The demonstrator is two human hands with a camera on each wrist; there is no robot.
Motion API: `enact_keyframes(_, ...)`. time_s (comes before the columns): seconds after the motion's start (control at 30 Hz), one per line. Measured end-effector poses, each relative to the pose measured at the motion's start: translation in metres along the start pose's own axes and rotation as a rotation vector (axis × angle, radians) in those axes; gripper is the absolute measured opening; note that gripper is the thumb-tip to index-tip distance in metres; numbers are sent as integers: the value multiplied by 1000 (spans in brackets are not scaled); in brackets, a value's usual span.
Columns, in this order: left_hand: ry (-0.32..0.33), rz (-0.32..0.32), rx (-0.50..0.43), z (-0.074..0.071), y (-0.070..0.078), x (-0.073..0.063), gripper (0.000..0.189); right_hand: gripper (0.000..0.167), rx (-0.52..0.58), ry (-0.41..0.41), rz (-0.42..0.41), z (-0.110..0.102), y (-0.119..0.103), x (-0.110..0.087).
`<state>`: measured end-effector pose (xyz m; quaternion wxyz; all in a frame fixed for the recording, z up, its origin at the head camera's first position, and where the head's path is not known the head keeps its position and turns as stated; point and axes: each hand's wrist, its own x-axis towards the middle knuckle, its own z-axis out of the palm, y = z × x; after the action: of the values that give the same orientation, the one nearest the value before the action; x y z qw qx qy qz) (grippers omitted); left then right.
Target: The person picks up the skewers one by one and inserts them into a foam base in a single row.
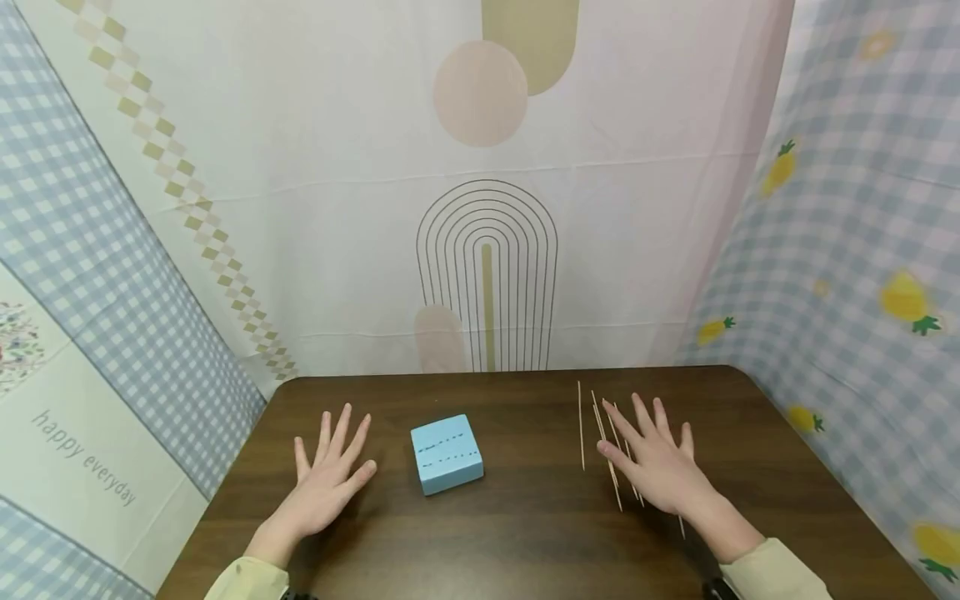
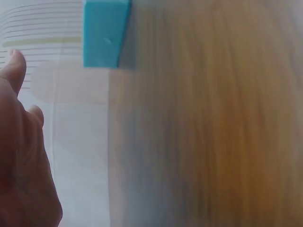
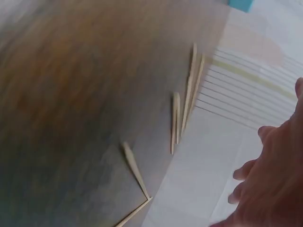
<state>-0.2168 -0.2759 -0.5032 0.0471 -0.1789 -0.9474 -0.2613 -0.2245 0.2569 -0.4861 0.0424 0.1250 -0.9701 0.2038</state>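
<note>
Broad gap between blue block (image 1: 447, 454) and sticks (image 1: 581, 429), inside table's far edge (image 1: 517, 374)

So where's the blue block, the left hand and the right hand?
Blue block (image 1: 447, 450): head view, top face.
Left hand (image 1: 325, 490): head view, back of hand.
Right hand (image 1: 663, 468): head view, back of hand.

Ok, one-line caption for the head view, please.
A spread left hand beside a blue block, a spread right hand over some thin sticks, at a brown table.
</note>
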Motion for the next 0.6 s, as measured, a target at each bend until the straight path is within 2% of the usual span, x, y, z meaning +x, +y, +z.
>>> enact_keyframes(0.17, 13, -56, -265, 11, 20, 11, 77, 67, 180, 29, 14, -13, 4, 2)
enact_keyframes(0.33, 41, -88, -404, 25, 41, 24, 90, 68, 281, 47, 73, -28, 21, 2)
enact_keyframes(0.5, -3, -174, -560, 36, 53, 30, 100, 74, 332, -67, 149, -43, 46, -3)
enact_keyframes(0.6, -46, -212, -602, 42, 55, 31, 105, 73, 374, -131, 198, -49, 63, -9)
